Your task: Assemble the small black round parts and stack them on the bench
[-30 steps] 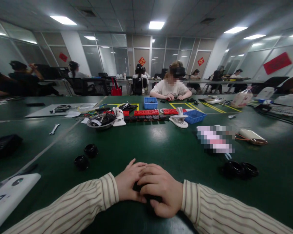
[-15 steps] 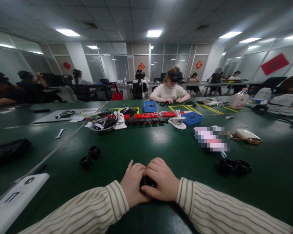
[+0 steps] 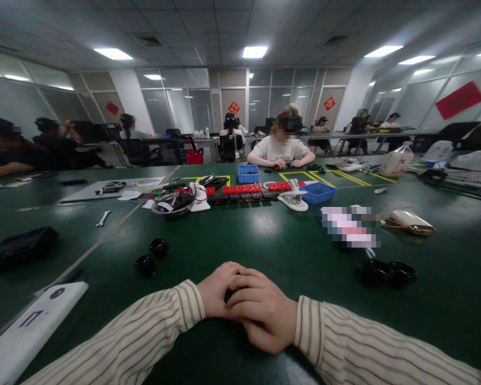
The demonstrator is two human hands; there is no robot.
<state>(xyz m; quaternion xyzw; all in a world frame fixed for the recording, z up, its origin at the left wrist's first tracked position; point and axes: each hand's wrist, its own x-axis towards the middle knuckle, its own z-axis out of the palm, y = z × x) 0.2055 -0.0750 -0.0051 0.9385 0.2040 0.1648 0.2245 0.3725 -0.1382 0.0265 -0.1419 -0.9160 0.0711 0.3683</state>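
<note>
Fingers of the right hand bent, only slightly open, and laid partly over the left hand. Between the two hands, a black piece, almost fully covered, with only a small dark patch visible in the gap behind the right fingers. Seemingly closed around this piece with both hands; shape of the piece and strength of the hold not possible to tell. Low over the tabletop, touching or just above: also not possible to tell.

For careful handling, better to support the black piece with the left hand and to adjust with the right fingers, in small movements and with even pressure. Useful to open a small gap between the fingers, in order to see the edge. Probably safer to remain low, to limit any fall.

Ahead and to the left of the left hand, near but apart, a left pair of black rings. Outward from the right hand, a right pair of black rings. Well ahead of both hands, a red and black strip, with a white clamp beside its right end. Advisable to keep both striped sleeves away from these rings.
</note>
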